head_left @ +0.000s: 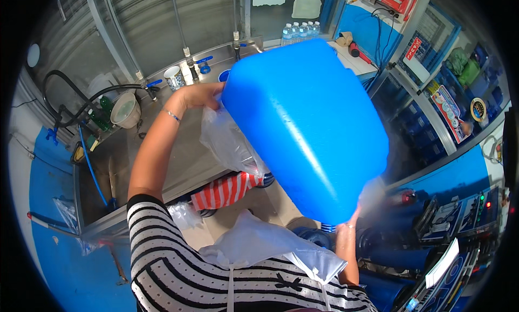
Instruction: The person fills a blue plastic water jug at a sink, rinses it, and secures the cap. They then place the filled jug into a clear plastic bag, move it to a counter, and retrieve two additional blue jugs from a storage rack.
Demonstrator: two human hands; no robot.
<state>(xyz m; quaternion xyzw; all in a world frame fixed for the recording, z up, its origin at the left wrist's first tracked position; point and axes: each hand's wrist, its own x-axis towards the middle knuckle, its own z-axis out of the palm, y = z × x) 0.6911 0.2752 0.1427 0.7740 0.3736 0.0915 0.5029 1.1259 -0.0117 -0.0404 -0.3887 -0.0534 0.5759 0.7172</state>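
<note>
A large blue plastic jerrycan [303,123] is held up, tilted, in front of me and fills the middle of the view. My left hand [204,96] grips its upper left end, with the fingers partly hidden by it. Clear plastic [230,142] hangs just below that hand, along the can's left side. At the lower right end, my right hand [350,221] supports the can; most of its fingers are behind the blue wall. A whitish blur lies beside this hand, too smeared to make out.
Left and beyond is a steel sink [178,133] with blue-handled taps [203,60], a patterned mug [174,77] and a pale basin [125,110]. Several water bottles [298,32] stand at the back. Dark blue containers [397,252] crowd the right. Red-striped cloth [227,191] hangs below the sink.
</note>
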